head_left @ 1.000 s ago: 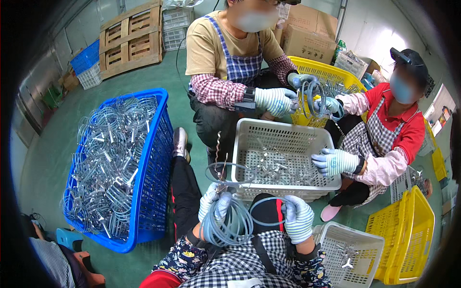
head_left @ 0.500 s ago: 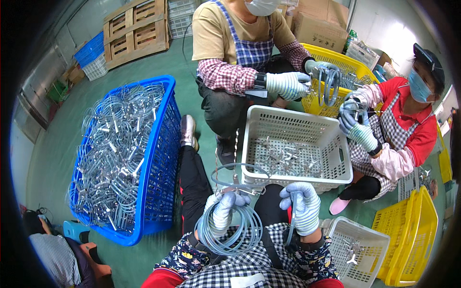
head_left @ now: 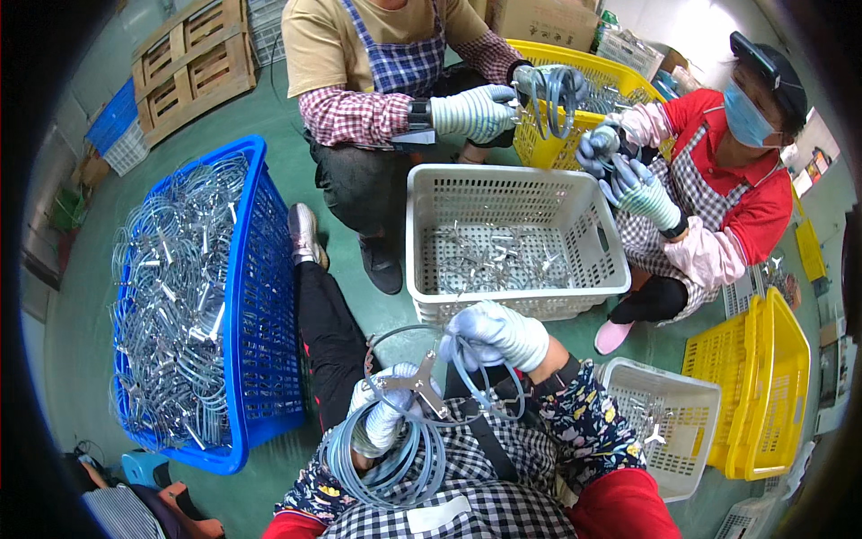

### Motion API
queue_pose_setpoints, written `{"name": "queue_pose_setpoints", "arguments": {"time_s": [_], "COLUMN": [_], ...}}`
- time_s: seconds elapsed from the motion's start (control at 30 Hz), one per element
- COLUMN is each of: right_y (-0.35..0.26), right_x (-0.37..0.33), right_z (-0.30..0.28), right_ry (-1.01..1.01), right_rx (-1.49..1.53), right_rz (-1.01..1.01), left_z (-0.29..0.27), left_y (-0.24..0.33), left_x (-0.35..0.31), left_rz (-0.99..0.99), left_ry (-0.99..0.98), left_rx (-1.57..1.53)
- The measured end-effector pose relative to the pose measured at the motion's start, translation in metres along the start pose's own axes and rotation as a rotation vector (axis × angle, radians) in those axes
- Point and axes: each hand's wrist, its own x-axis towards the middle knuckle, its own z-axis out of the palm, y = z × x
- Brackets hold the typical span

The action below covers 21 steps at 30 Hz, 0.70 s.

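My left hand (head_left: pixel 384 416), in a white glove, grips a bundle of grey-blue tube coils (head_left: pixel 382 463) that hangs over my lap. A metal cross-shaped fitting (head_left: pixel 415 386) sits on top of the bundle near my left fingers. My right hand (head_left: pixel 496 334), also gloved, pinches a loop of the same tube just right of the fitting. Both hands are close together, in front of a white plastic crate (head_left: pixel 431 216) with several metal fittings on its floor.
A blue basket (head_left: pixel 260 296) full of coiled tubes with fittings stands at my left. Two other people sit beyond the white crate, handling coils over a yellow basket (head_left: pixel 628 81). A small white crate (head_left: pixel 691 404) and yellow baskets (head_left: pixel 772 386) stand at my right. Wooden pallets (head_left: pixel 193 63) lie far left.
My hands rose and moved apart a little; the right hand now holds a tube loop by the fitting. The person on the right lifted both hands away from the white crate.
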Motion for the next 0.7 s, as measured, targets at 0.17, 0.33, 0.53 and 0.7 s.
{"name": "queue_pose_setpoints", "arguments": {"time_s": [0.17, 0.33, 0.53, 0.7], "right_y": [-0.012, 0.003, 0.007, 0.002], "right_x": [-0.003, -0.006, -0.013, -0.020], "right_z": [-0.003, -0.004, 0.001, 0.000], "right_ry": [-0.059, 0.036, 0.202, 0.220], "right_rx": [-0.364, -0.531, -0.460, -0.478], "right_rz": [0.049, -0.209, -0.274, -0.259], "left_z": [0.003, 0.017, 0.036, 0.029], "left_y": [-0.001, 0.011, 0.030, 0.016], "left_x": [-0.004, -0.005, -0.002, -0.003], "left_rz": [0.027, 0.012, 0.043, 0.039], "left_ry": [0.003, 0.051, 0.106, 0.114], "left_rx": [0.008, 0.043, 0.089, 0.067]}}
